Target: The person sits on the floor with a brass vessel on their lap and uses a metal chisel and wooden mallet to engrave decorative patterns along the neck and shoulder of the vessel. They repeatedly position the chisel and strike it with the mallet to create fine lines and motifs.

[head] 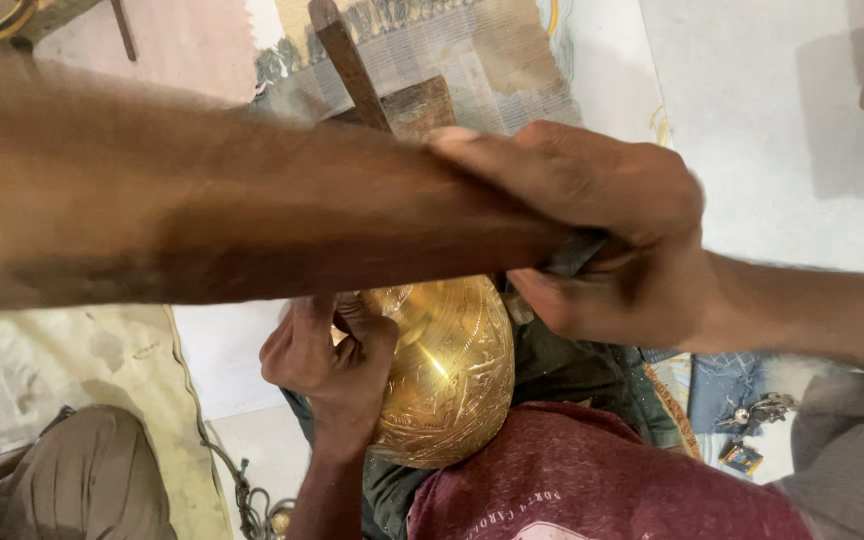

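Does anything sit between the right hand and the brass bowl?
Yes: the dark object the right hand grips and a blurred forearm crossing from the left cover the brass bowl's top. Another hand holds its left side.

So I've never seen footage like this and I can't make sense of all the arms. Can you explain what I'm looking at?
There is no machine here, only people working by hand. The one picture comes from a camera worn on a person's head, looking down.

The broad, blurred left forearm crossing from the left seems to be the wearer's own, and it looks big because it is close to the lens. Its hand is hidden under the right hand, which comes in from the right and is closed on a dark object.

Lower down, a third hand curls against an engraved brass bowl resting in a lap. I cannot tell whose hand that is. Behind the arms, a wooden mallet lies on a patterned mat.
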